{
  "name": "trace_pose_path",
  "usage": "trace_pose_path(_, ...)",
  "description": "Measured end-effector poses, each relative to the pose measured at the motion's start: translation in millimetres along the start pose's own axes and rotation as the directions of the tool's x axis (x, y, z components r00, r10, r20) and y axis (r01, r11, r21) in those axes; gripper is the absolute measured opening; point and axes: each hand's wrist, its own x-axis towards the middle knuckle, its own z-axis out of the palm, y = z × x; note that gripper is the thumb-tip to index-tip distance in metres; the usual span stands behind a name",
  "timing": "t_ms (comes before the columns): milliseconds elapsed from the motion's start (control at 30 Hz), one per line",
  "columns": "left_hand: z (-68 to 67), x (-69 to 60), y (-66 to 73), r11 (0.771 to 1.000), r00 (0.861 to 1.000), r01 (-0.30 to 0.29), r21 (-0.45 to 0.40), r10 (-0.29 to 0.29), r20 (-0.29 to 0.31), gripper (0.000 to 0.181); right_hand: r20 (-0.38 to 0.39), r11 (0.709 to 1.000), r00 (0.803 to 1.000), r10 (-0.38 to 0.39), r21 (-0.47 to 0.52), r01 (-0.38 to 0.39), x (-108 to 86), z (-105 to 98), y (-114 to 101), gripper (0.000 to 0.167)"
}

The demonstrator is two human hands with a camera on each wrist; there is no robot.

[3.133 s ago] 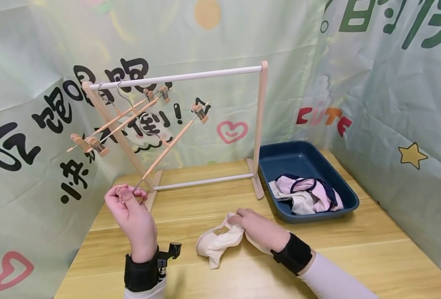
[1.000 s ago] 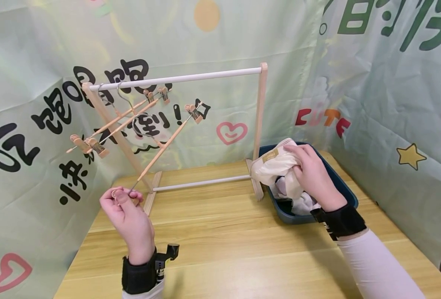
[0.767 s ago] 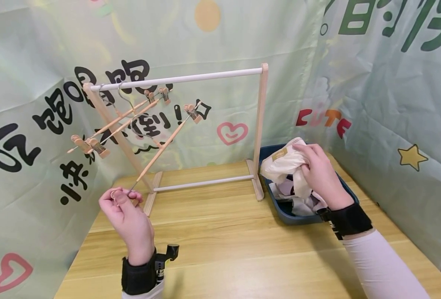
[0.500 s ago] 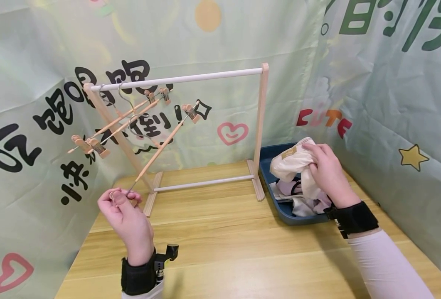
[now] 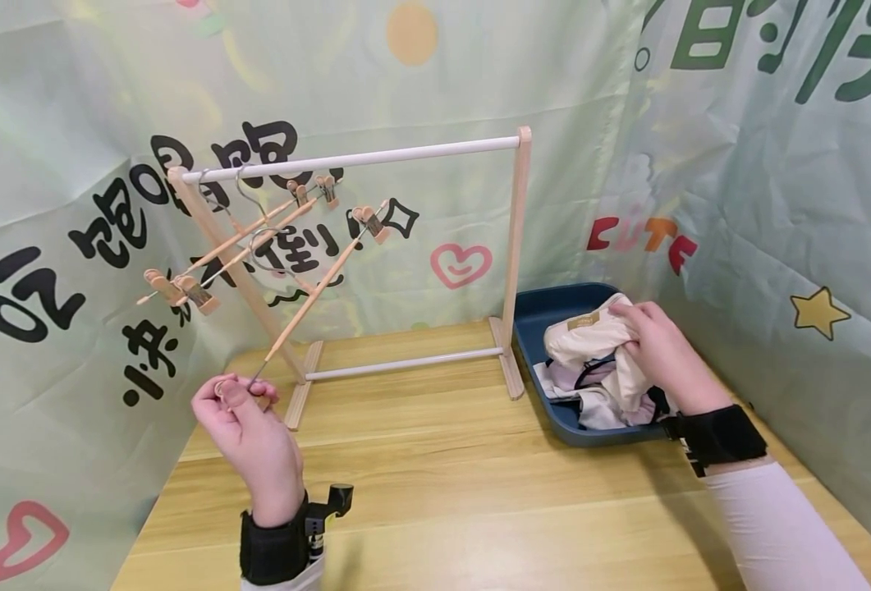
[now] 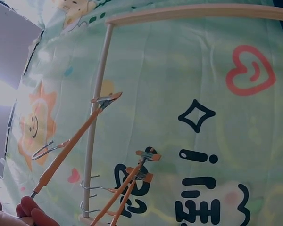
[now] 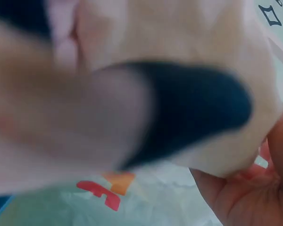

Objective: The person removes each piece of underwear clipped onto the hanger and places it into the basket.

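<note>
My left hand (image 5: 254,443) pinches the near clip end of a wooden clip hanger (image 5: 309,307), its hook loose and off the rail. In the left wrist view the fingertips (image 6: 33,212) meet the end of that hanger (image 6: 66,149). Over at the right, my right hand (image 5: 664,353) grips crumpled cream underpants (image 5: 586,338) with a tan label. They hang low inside the blue basin (image 5: 553,302), against pink and white garments with navy trim (image 5: 598,406). Blurred cloth covers much of the right wrist view, beside part of the right hand (image 7: 247,197).
A small wooden drying rack (image 5: 518,246) with a white top rail stands behind the hands. Two more clip hangers (image 5: 258,238) hang at its left end. The wooden tabletop (image 5: 435,492) spreads in front, with printed cloth walls (image 5: 760,246) behind and at both sides.
My right hand has carried the cream underpants from the middle of the table to the basin, drifting right and then lowering them there. The left hand and its hanger have shifted slightly left.
</note>
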Motion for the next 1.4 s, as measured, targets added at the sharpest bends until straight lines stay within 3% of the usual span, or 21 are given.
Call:
trace_pose_path(267,0.7,-0.5,0.4,1.0,1.0,-0.008,0.004,0.008,0.002,0.013,0.026,0.994,0.994,-0.107,-0.027,0.108,-8.6,7.2,14.9,0.054)
trace_pose_path(500,2.6,-2.1,0.4,1.0,1.0,0.018,0.017,-0.018,-0.012,0.014,0.162,0.998,0.986,-0.044,-0.031,0.05,-16.0,9.6,17.9,0.053)
trace_pose_path(767,3.7,-3.4,-1.2,0.999,0.999,0.044,0.026,-0.043,-0.01,0.016,0.319,0.998,0.947,0.045,-0.059,-0.028,-23.9,8.1,17.0,0.055)
trace_pose_path(1133,2.4,-5.4,-4.8,0.997,0.998,0.058,0.059,-0.057,-0.006,0.017,0.342,0.999,0.939,0.022,-0.042,-0.008,-30.8,13.2,20.7,0.051)
trace_pose_path(1400,7.7,-0.1,-2.8,0.996,0.999,0.03,0.085,-0.031,0.015,0.016,0.35,0.996,0.936,-0.027,-0.069,0.055,-29.9,17.8,22.7,0.043)
